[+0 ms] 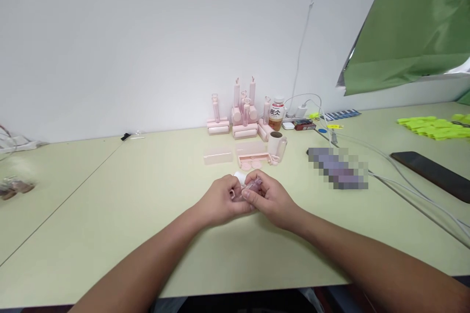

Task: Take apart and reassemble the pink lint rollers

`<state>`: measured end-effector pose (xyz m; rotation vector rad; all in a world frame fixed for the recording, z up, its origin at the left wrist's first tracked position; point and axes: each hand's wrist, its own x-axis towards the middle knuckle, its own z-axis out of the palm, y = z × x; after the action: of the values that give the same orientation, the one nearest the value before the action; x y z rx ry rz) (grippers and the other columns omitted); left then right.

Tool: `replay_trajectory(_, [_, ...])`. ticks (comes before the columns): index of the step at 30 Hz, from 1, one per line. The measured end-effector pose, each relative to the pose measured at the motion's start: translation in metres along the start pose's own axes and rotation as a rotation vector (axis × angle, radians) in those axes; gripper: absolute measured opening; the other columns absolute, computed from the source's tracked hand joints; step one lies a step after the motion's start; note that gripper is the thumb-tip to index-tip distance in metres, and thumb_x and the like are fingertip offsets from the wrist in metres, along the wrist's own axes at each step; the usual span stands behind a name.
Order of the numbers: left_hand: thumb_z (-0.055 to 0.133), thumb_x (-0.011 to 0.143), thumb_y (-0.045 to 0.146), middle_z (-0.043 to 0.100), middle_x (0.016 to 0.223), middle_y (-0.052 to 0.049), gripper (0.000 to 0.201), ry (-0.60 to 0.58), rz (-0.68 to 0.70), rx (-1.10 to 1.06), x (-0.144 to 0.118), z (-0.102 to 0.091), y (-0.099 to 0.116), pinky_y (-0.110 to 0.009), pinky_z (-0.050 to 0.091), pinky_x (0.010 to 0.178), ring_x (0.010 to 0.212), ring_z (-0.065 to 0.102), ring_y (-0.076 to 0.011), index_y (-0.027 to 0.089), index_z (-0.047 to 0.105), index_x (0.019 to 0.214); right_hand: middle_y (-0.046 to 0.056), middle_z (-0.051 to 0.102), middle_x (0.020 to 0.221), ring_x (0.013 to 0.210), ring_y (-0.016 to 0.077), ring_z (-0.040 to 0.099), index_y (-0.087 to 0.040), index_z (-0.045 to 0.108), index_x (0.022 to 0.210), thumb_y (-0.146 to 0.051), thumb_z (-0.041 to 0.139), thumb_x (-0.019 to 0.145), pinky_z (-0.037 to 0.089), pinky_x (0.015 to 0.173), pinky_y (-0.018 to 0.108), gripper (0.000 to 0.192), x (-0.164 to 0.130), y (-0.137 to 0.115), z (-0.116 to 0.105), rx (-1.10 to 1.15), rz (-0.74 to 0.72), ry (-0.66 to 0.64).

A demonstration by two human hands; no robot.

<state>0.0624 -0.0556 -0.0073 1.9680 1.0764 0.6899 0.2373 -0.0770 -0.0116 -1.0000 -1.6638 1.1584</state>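
Both hands met over the pale green table (110, 234): the left hand (220, 203) and right hand (270, 198) were closed together on a small pink roller part (252, 187) with a white roll (240, 177) at its end, apparently mid-assembly. Just beyond the part lay loose pink cases (235, 155) and a paper roll (275, 145); behind those, finished pink rollers (240, 117) stood by the wall. Beside them, a bottle (276, 115) bore Chinese characters.
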Motion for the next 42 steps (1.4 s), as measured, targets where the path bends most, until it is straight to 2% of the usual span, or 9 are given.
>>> replay_trajectory(4, [0.074, 0.068, 0.058, 0.038, 0.059, 0.008, 0.053, -0.042, -0.089, -0.479, 0.008, 0.002, -0.013, -0.020, 0.024, 0.047, 0.050, 0.032, -0.0055, 0.019, 0.039, 0.068, -0.008, 0.045, 0.058, 0.047, 0.0095, 0.040, -0.022, 0.047, 0.092, -0.048, 0.064, 0.084, 0.032, 0.046, 0.023, 0.032, 0.005, 0.001, -0.003, 0.115, 0.044, 0.093])
replay_trajectory(7, [0.064, 0.074, 0.068, 0.032, 0.050, 0.010, 0.054, 0.023, -0.181, -0.730, 0.011, 0.003, -0.012, -0.019, 0.016, 0.039, 0.041, 0.021, -0.0040, 0.020, 0.039, 0.068, -0.009, 0.043, 0.053, 0.043, 0.0097, 0.039, -0.022, 0.045, 0.091, -0.053, 0.064, 0.083, 0.032, 0.043, 0.022, 0.037, 0.007, -0.002, -0.007, 0.171, 0.024, 0.158])
replay_trajectory(11, [0.078, 0.068, 0.049, 0.032, 0.049, 0.011, 0.052, 0.146, -0.263, -0.946, 0.010, -0.005, -0.004, -0.016, 0.011, 0.036, 0.040, 0.015, -0.0010, 0.019, 0.036, 0.064, -0.009, 0.046, 0.050, 0.044, 0.0108, 0.043, -0.023, 0.045, 0.094, -0.053, 0.064, 0.084, 0.035, 0.044, 0.023, 0.037, 0.007, -0.003, -0.014, 0.244, -0.061, 0.245])
replay_trajectory(14, [0.084, 0.063, 0.038, 0.039, 0.054, 0.009, 0.055, 0.150, -0.238, -1.039, 0.008, -0.009, 0.000, -0.013, 0.013, 0.035, 0.040, 0.018, 0.0004, 0.018, 0.034, 0.062, -0.009, 0.048, 0.050, 0.045, 0.0108, 0.045, -0.023, 0.045, 0.096, -0.051, 0.065, 0.085, 0.037, 0.046, 0.023, 0.036, 0.006, -0.003, -0.014, 0.265, -0.092, 0.248])
replay_trajectory(21, [0.076, 0.070, 0.056, 0.041, 0.052, 0.010, 0.051, 0.199, -0.194, -0.979, 0.005, -0.002, 0.005, -0.012, 0.020, 0.031, 0.038, 0.022, -0.0008, 0.019, 0.041, 0.070, -0.005, 0.050, 0.063, 0.051, 0.0102, 0.048, -0.021, 0.054, 0.094, -0.042, 0.071, 0.082, 0.039, 0.048, 0.023, 0.030, 0.001, 0.000, -0.007, 0.176, -0.173, 0.168])
replay_trajectory(26, [0.065, 0.079, 0.057, 0.042, 0.050, 0.011, 0.043, 0.278, -0.186, -0.899, 0.000, 0.004, 0.014, -0.013, 0.020, 0.029, 0.033, 0.025, -0.0031, 0.022, 0.039, 0.077, -0.003, 0.052, 0.064, 0.051, 0.0087, 0.044, -0.018, 0.066, 0.106, -0.034, 0.067, 0.085, 0.034, 0.048, 0.022, 0.026, -0.003, 0.001, -0.010, 0.155, -0.201, -0.190])
replay_trajectory(28, [0.060, 0.083, 0.051, 0.041, 0.052, 0.011, 0.033, 0.311, -0.231, -0.858, -0.002, 0.005, 0.018, -0.014, 0.021, 0.028, 0.032, 0.026, -0.0041, 0.023, 0.042, 0.081, -0.003, 0.051, 0.063, 0.050, 0.0082, 0.043, -0.018, 0.068, 0.107, -0.031, 0.066, 0.086, 0.033, 0.047, 0.021, 0.024, -0.004, 0.000, -0.009, 0.203, -0.187, -0.255])
replay_trajectory(33, [0.049, 0.087, 0.034, 0.043, 0.053, 0.009, 0.011, 0.266, -0.308, -0.765, -0.004, 0.004, 0.023, -0.015, 0.021, 0.030, 0.033, 0.026, -0.0044, 0.023, 0.048, 0.087, -0.005, 0.045, 0.060, 0.049, 0.0076, 0.036, -0.017, 0.068, 0.098, -0.026, 0.065, 0.085, 0.031, 0.046, 0.021, 0.016, -0.007, 0.001, -0.005, 0.218, -0.184, -0.263])
replay_trajectory(42, [0.047, 0.085, 0.030, 0.049, 0.057, 0.007, 0.012, 0.376, -0.270, -0.649, -0.008, 0.011, 0.022, -0.018, 0.027, 0.039, 0.035, 0.032, -0.0045, 0.021, 0.052, 0.088, -0.002, 0.051, 0.065, 0.054, 0.0095, 0.042, -0.017, 0.066, 0.095, -0.019, 0.059, 0.085, 0.037, 0.052, 0.023, 0.013, -0.008, 0.001, 0.002, -0.033, -0.557, -0.157])
